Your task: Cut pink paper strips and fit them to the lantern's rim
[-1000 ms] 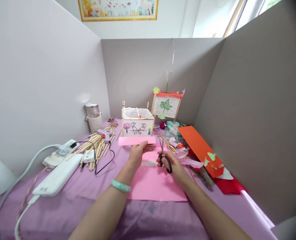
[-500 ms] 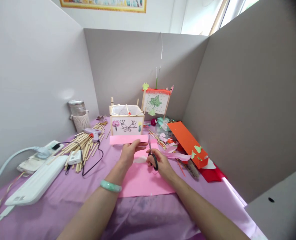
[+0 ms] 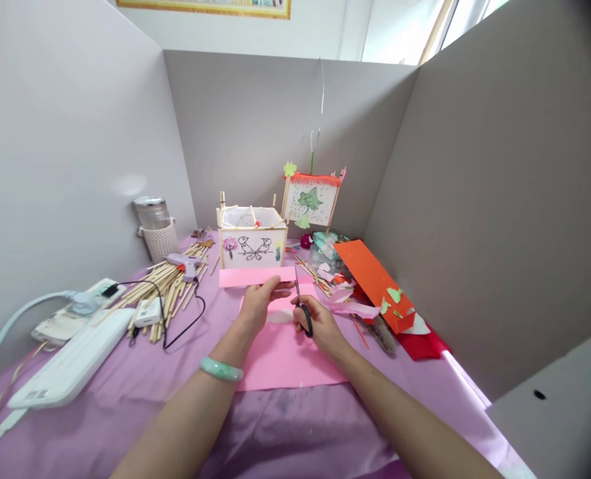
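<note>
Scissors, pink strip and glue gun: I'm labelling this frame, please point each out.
scissors (image 3: pixel 305 318), head view, black handle in the right hand.
pink strip (image 3: pixel 248 277), head view, its left part.
glue gun (image 3: pixel 181 261), head view, its body.

table (image 3: pixel 125 412), purple cloth | pink sheet (image 3: pixel 285 359) | wooden sticks (image 3: pixel 170 286) | orange card (image 3: pixel 372 279)

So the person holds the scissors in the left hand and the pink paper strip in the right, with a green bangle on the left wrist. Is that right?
Not quite: the hands are swapped. The head view shows the scissors in the right hand and the pink paper strip in the left hand. The green bangle is indeed on the left wrist.
</note>
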Demonstrator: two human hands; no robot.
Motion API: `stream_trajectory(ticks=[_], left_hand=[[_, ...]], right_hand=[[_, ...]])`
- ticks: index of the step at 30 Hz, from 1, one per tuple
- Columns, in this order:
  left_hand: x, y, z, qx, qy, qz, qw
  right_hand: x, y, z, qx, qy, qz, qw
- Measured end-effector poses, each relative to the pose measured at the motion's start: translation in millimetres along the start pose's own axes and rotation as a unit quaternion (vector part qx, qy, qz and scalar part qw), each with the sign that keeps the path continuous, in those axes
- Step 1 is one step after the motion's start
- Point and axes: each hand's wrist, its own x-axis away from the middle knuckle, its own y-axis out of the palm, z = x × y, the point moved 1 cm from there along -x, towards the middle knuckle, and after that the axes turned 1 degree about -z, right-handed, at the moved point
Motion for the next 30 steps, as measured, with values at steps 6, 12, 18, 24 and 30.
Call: stream_trajectory(ticks=[6,12,18,24,30], left_hand=[[-0.8,-0.6,-1.3,0.005,0.0,-0.005,1.0],[-1.2,-0.3,-1.5,0.01,-0.006,-0.002,1.0],[-2.2,-0.4,-2.1,0.021,-0.012,0.002,1.0],[-2.7,0.3,-1.9,0.023,-0.017,-0.002,1.0],[-2.8,-0.6,-3.1,0.022,-0.019,-0.003,1.0]], right_hand=[[0.9,0.7,-0.6,0.0,0.014,0.009,1.0],[1.3,1.0,0.3,-0.006,0.008,0.012,1.0],[1.4,-0.5,2.6,0.0,-0.005,0.006,1.0],[2.0,-0.1,1.1,0.005,-0.007,0.007,1.0],[2.3,0.4,-1.0,0.013,-0.008,0.009,1.0]])
